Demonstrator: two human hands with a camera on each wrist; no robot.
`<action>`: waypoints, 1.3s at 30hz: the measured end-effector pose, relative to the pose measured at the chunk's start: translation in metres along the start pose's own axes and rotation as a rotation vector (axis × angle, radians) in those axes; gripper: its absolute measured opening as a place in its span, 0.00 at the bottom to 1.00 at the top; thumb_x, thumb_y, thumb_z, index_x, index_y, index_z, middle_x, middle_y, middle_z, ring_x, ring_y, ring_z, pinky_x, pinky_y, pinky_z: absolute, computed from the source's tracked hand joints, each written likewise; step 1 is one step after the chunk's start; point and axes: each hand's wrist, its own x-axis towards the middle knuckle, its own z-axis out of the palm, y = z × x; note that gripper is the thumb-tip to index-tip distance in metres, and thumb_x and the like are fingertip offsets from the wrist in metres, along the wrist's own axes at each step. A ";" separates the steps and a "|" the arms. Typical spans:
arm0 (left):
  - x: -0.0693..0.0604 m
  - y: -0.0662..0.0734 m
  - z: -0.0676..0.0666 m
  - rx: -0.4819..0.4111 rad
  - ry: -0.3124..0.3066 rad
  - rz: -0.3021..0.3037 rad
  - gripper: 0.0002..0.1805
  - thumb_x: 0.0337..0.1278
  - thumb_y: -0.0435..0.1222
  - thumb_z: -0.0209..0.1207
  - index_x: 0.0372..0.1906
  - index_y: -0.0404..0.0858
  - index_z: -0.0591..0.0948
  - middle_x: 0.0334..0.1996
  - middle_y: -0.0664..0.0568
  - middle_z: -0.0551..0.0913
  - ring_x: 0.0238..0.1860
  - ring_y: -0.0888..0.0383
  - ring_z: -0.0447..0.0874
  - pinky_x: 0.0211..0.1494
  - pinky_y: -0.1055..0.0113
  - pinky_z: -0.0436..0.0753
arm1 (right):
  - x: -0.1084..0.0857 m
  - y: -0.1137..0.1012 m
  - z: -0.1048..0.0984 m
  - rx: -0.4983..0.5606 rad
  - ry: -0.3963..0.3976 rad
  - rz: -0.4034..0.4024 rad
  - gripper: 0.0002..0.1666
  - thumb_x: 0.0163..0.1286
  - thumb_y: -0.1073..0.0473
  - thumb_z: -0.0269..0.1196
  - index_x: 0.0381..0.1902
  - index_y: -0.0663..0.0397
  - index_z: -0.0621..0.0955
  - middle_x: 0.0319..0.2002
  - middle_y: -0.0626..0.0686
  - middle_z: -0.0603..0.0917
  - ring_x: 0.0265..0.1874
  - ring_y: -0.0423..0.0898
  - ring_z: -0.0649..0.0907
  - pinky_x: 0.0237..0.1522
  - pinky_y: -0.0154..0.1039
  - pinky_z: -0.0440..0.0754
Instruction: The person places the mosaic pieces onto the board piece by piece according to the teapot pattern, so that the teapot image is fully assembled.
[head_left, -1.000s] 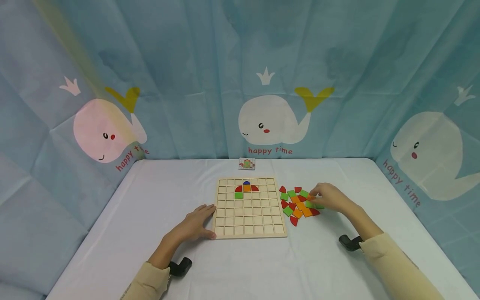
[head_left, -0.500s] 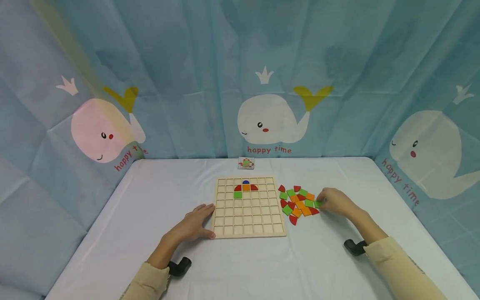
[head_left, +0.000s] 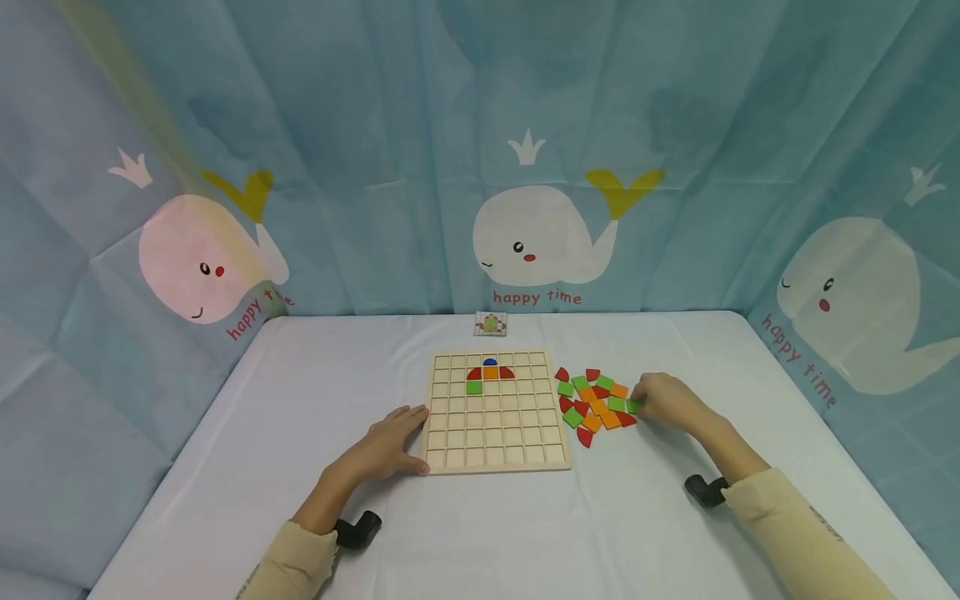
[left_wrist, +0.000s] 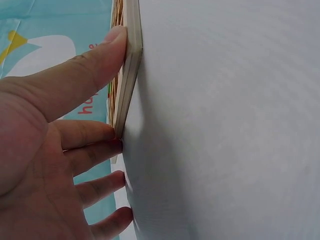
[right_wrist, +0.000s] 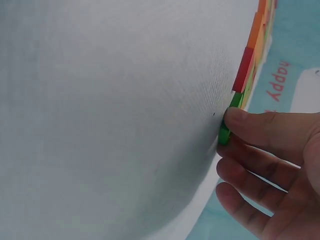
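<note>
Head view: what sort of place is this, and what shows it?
Probably a screened-off tabletop play area: pale-blue whale-print fabric curtain, white cloth-covered table, and square wooden grid board beside flat red, green and orange pieces.

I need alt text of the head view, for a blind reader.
A person's right hand pinches a green tile at the edge of a loose cluster of colored tiles; the left hand touches a wooden grid board bearing a few colored pieces.
</note>
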 end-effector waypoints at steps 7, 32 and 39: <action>0.001 0.001 0.000 -0.003 -0.007 -0.004 0.51 0.41 0.41 0.74 0.72 0.34 0.63 0.74 0.41 0.63 0.76 0.37 0.52 0.72 0.34 0.56 | 0.002 0.000 -0.001 0.009 -0.022 0.032 0.11 0.57 0.68 0.69 0.40 0.64 0.86 0.38 0.58 0.85 0.39 0.53 0.82 0.50 0.52 0.83; 0.002 0.003 0.001 0.005 -0.004 -0.022 0.52 0.38 0.42 0.75 0.72 0.34 0.64 0.74 0.42 0.63 0.76 0.37 0.52 0.72 0.34 0.56 | 0.003 0.001 -0.001 0.009 -0.044 0.043 0.12 0.57 0.68 0.68 0.40 0.65 0.86 0.38 0.57 0.85 0.40 0.53 0.82 0.51 0.54 0.82; 0.002 0.001 0.001 -0.004 -0.008 -0.029 0.52 0.39 0.41 0.75 0.72 0.34 0.64 0.74 0.42 0.63 0.76 0.38 0.52 0.73 0.35 0.56 | 0.004 0.005 -0.001 0.052 -0.061 0.031 0.14 0.58 0.67 0.67 0.43 0.65 0.84 0.39 0.57 0.84 0.40 0.52 0.81 0.52 0.54 0.82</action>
